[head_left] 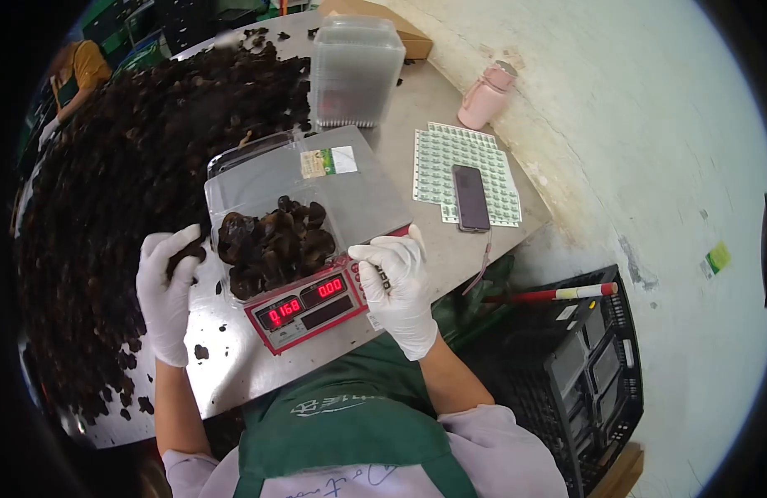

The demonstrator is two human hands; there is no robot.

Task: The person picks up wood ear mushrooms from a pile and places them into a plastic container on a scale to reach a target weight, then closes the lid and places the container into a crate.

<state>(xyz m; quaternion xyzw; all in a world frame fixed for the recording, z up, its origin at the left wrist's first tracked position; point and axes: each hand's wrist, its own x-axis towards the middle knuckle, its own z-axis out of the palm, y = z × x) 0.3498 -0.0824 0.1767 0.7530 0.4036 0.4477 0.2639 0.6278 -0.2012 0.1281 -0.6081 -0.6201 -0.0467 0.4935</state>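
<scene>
My left hand [167,286], in a white glove, pinches a dark wood ear mushroom [186,259] left of a clear plastic box [215,199]. Several brown-black wood ears [275,245] lie in the box, whose lid is folded back. The box rests on a red digital scale [307,309] with lit figures 0.168 and 0.00. My right hand [397,286], also gloved, is at the scale's right front corner with fingers curled in. Something dark shows between its fingers; I cannot make out what it is. A green and white label [328,162] lies on the lid.
A large heap of wood ears [151,158] covers the table's left side. Stacked clear boxes [356,70] stand behind the scale. To the right are a label sheet [441,166], a phone [471,197] and a pink bottle [487,95]. Black crates [583,373] stand below; another person [80,75] is far left.
</scene>
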